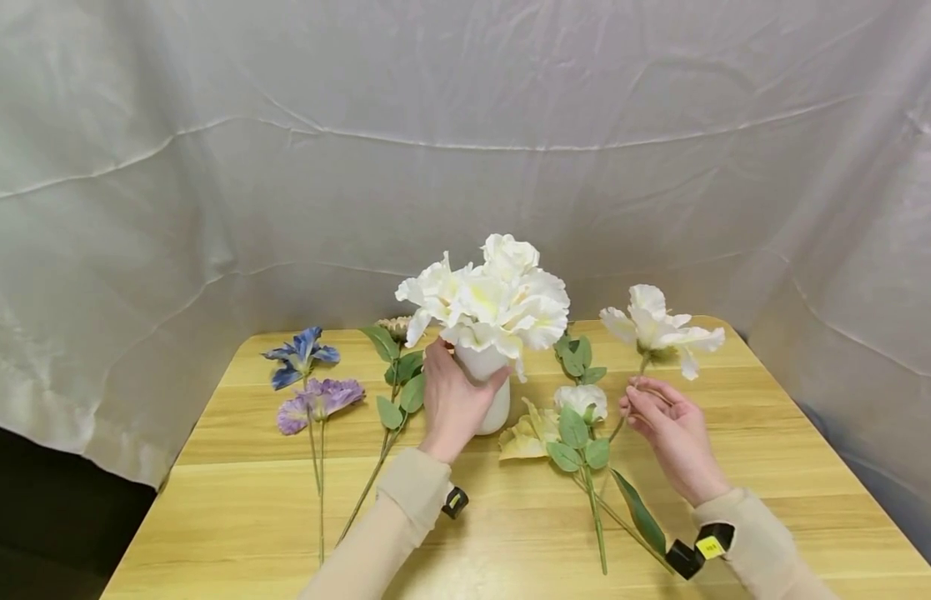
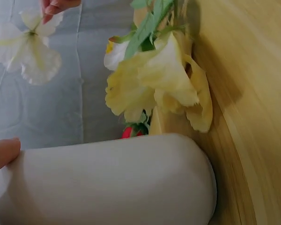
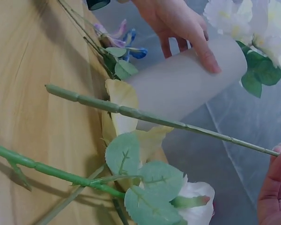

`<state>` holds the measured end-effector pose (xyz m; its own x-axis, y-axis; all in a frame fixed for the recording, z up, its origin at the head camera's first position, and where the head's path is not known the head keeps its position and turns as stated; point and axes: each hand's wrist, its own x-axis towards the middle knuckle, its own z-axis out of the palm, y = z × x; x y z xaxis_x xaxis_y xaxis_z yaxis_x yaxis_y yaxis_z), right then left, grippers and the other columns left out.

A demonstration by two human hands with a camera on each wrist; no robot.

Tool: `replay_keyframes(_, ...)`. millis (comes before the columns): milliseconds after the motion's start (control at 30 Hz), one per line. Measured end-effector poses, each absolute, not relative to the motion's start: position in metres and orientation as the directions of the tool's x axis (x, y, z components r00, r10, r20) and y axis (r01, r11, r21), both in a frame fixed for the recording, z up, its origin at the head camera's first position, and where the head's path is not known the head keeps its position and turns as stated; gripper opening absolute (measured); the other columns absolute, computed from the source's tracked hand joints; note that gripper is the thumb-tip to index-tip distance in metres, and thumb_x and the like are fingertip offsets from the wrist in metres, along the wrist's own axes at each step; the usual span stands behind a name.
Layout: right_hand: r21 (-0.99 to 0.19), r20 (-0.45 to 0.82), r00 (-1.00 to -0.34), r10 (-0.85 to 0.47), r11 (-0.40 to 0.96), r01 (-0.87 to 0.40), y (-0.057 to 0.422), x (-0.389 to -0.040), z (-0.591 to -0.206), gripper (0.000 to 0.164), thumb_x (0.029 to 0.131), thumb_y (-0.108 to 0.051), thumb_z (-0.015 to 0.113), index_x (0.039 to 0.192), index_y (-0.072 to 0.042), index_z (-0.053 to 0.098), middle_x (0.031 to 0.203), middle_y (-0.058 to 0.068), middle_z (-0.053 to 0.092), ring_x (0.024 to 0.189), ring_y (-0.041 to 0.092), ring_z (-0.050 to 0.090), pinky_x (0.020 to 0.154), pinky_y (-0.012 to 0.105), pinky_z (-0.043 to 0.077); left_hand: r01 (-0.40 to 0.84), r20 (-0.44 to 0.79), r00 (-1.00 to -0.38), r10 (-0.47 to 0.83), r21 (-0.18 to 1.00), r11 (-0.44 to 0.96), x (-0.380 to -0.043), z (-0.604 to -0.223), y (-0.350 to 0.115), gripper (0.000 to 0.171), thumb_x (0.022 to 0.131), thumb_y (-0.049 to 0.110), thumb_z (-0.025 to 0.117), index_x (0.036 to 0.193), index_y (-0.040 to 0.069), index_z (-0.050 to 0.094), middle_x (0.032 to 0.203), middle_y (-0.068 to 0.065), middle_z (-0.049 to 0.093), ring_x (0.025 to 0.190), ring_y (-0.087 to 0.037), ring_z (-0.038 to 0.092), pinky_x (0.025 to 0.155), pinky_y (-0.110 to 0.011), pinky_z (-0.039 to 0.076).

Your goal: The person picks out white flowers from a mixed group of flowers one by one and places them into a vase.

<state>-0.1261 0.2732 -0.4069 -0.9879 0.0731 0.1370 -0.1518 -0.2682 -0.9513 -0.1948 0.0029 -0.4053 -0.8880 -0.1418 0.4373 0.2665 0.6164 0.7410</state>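
My left hand (image 1: 457,400) grips the upper part of a white vase (image 1: 497,408), thumb on the near side in the right wrist view. Several white artificial flowers (image 1: 495,296) fill the vase's mouth, and its base touches the table in the left wrist view. To the right, my right hand (image 1: 671,433) pinches the stem (image 3: 196,130) of a single white artificial flower (image 1: 656,325) between thumb and fingers. Its bloom is raised above the table, and the stem slants down with its lower end free in the right wrist view.
Between vase and right hand lie a yellow flower (image 1: 531,432) and a white rose (image 1: 583,400). On the left are a blue flower (image 1: 302,357), a purple flower (image 1: 320,403) and leafy stems (image 1: 390,421). Part of a red flower (image 2: 127,132) shows behind the vase. Grey cloth (image 1: 465,192) surrounds the wooden table (image 1: 480,517).
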Motion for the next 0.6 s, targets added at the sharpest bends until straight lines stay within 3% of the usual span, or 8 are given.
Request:
replay_keyframes(100,-0.949,0.154,-0.985,0.079,-0.265,-0.17,0.27,-0.127,-0.405,0.02,0.093,-0.004,0.056,0.113,-0.001,0.054,0.089,0.001,0.069,0.082,0.009,0.065,0.07,0.018,0.055,0.285,0.442,-0.889,-0.116,0.734,0.616,-0.195,-0.406,-0.002,0.093,0.068,0.052,0.076,0.135,0.004,0.033,0.118,-0.013,0.048,0.104,-0.026,0.052,0.086,-0.044,0.051)
replay_keyframes(267,-0.945,0.18,-0.979,0.094,-0.262,-0.199,0.266,-0.129,-0.402,0.023,0.093,-0.004,0.056,0.114,0.006,0.051,0.088,0.002,0.069,0.081,0.009,0.065,0.067,0.017,0.055,0.334,0.402,-0.916,-0.013,0.778,0.532,-0.194,-0.404,-0.014,0.091,0.071,0.042,0.078,0.14,0.006,0.03,0.124,-0.012,0.049,0.111,-0.026,0.052,0.094,-0.046,0.048)
replay_keyframes(433,-0.942,0.194,-0.976,0.099,-0.258,-0.213,0.262,-0.131,-0.402,0.02,0.093,-0.003,0.056,0.112,0.002,0.055,0.088,0.002,0.069,0.081,0.009,0.065,0.066,0.017,0.055,0.382,0.356,-0.924,0.142,0.827,0.413,-0.198,-0.399,-0.032,0.094,0.074,0.034,0.079,0.145,0.011,0.022,0.133,-0.011,0.047,0.12,-0.028,0.049,0.1,-0.045,0.044)
replay_keyframes(600,-0.943,0.191,-0.976,0.103,-0.257,-0.212,0.258,-0.134,-0.403,0.019,0.092,-0.003,0.057,0.111,0.002,0.056,0.087,0.002,0.07,0.081,0.01,0.065,0.065,0.017,0.055,0.486,0.391,-0.872,0.293,0.756,0.439,-0.208,-0.395,-0.05,0.068,0.077,0.028,0.077,0.134,0.013,0.045,0.126,-0.006,0.055,0.115,-0.023,0.053,0.096,-0.045,0.046)
